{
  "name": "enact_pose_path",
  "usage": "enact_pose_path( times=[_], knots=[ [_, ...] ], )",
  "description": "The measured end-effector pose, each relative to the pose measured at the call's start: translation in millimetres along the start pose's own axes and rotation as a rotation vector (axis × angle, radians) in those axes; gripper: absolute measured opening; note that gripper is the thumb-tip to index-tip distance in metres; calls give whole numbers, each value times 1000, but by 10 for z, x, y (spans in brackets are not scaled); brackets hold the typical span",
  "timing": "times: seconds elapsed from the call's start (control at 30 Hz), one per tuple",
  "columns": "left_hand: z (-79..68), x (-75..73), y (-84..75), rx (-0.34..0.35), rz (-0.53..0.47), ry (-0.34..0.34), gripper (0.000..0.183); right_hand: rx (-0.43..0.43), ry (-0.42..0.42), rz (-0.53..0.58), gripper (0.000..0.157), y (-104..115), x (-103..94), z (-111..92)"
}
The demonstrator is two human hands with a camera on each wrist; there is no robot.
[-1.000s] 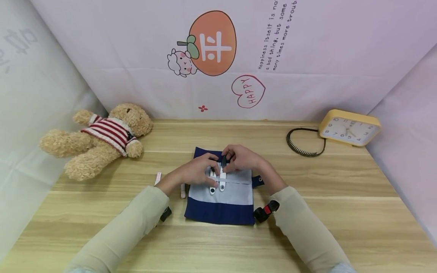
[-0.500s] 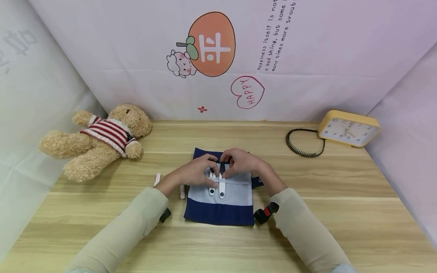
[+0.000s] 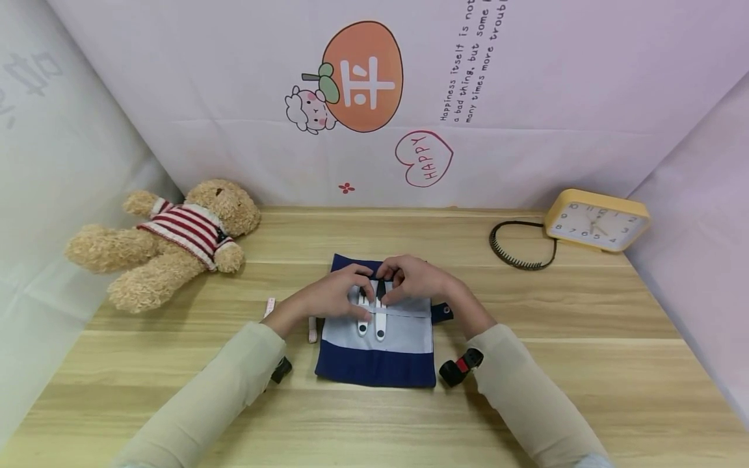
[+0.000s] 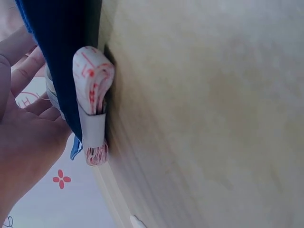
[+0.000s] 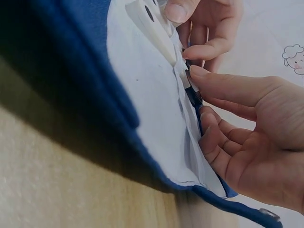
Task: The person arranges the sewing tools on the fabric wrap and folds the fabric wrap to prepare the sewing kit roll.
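Note:
On the wooden table lies an unfolded navy cloth pouch (image 3: 374, 369) with a grey lining and a thin strap across it. Two slim tools with white bodies and dark upper ends sit side by side under the strap. My right hand (image 3: 417, 279) pinches the dark end of the right-hand tool (image 3: 381, 324); in the right wrist view thumb and fingertips meet there. My left hand (image 3: 336, 294) rests over the left-hand tool (image 3: 363, 327), its thumb near the strap and fingers loosely bent by the upper end. The tools' exact kind is unclear.
Left of the pouch lies a folded measuring tape (image 4: 93, 90), held by a white band. A teddy bear (image 3: 181, 240) lies at back left. A yellow clock (image 3: 598, 220) and a black toothed headband (image 3: 521, 260) are at back right. A snap tab (image 3: 443, 312) extends rightward.
The right-hand tool has slid a little toward me under the strap, with my right hand moving down slightly along with it. My left hand has stayed nearly still.

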State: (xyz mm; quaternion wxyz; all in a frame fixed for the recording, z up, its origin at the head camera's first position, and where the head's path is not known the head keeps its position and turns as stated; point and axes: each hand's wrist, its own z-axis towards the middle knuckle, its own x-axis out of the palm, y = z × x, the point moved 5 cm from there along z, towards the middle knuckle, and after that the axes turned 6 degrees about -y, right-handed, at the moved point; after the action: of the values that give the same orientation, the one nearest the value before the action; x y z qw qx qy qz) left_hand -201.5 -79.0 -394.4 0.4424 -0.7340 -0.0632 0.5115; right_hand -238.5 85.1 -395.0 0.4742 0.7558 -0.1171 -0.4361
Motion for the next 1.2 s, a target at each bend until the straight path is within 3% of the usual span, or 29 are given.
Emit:
enact_pose_path(
  times=[0.23,0.57,0.8,1.03,1.2],
  knots=[
    [-42,-63,17,20,-21,-62,23,-65,-25,-6,42,16,-54,-69],
    [-292,-295,59,18,34,-160,32,-117,-130,-47,35,0,-163,-251],
    [-459,-447,170,-50,-48,-217,38,-169,-148,-36,35,8,-189,-396],
    [-578,-575,274,-34,-96,-265,39,-161,-170,-31,35,-74,-218,-482],
    [-670,-656,395,-75,-91,-288,40,-133,-171,-31,35,-125,-237,-524]
  ],
)
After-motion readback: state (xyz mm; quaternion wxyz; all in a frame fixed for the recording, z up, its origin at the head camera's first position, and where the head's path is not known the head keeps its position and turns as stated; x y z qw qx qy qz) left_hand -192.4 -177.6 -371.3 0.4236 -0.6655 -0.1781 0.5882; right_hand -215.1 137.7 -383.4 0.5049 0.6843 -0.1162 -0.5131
